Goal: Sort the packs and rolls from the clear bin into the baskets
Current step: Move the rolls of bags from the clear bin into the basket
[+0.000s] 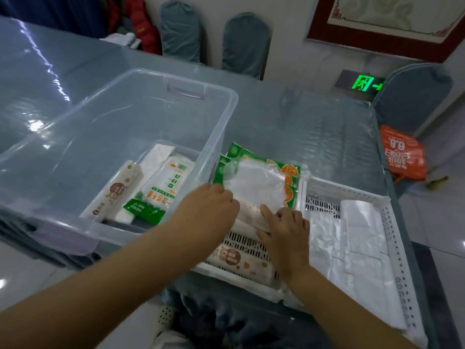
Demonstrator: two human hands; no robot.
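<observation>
The clear bin (221,137) stands at the left and holds a few packs: a beige roll pack (114,190), a white-and-green pack (163,187) and a small green pack (146,210). To its right a white basket (241,241) holds stacked green-edged clear packs (256,177) and a beige roll pack (241,263). My left hand (208,205) rests on the stack's near left edge. My right hand (284,227) presses fingertips on the near edge of the top pack. Whether either hand grips it is unclear.
A second white basket (392,238) at the right holds white plastic packs (357,243). Everything stands on a table (314,127) under shiny clear covering. Covered chairs (245,44) stand behind the table. An orange bag (402,152) lies off the right edge.
</observation>
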